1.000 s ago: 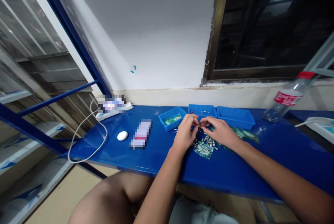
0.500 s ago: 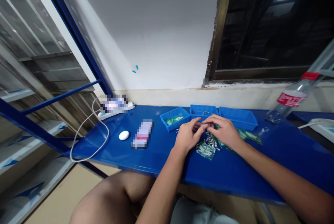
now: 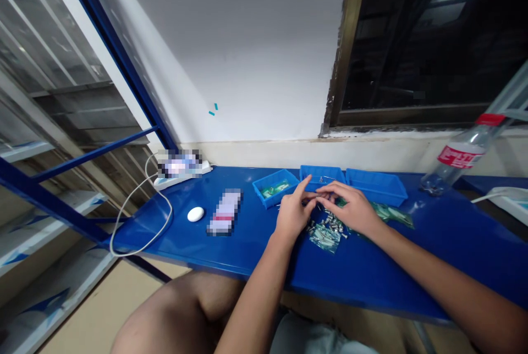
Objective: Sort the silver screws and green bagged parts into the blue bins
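My left hand [image 3: 293,210] and my right hand [image 3: 350,205] meet fingertip to fingertip over the blue table [image 3: 256,244]. Both are pinched around something too small to make out; the left index finger points up and away. Just below them lies a pile of small metal screw-like parts [image 3: 336,223], beside a clear bag of pale pieces [image 3: 325,237]. Under and past my right wrist are green-tinted plastic bags [image 3: 391,214]. Behind the hands stand a blue bin with bagged parts [image 3: 266,200], a middle blue bin with thin metal pieces [image 3: 307,170] and a right blue bin [image 3: 375,188].
Left on the table are a white oval object [image 3: 195,214], a pixelated flat item [image 3: 225,212] and a white power strip [image 3: 165,182] with a looping cable [image 3: 124,254]. A red-capped plastic bottle [image 3: 461,157] stands right. Wall and window rise behind.
My fingers have shifted around the pinch point, and the left index finger has lifted and straightened. The view has swung slightly left. Bins and bags stay in place.
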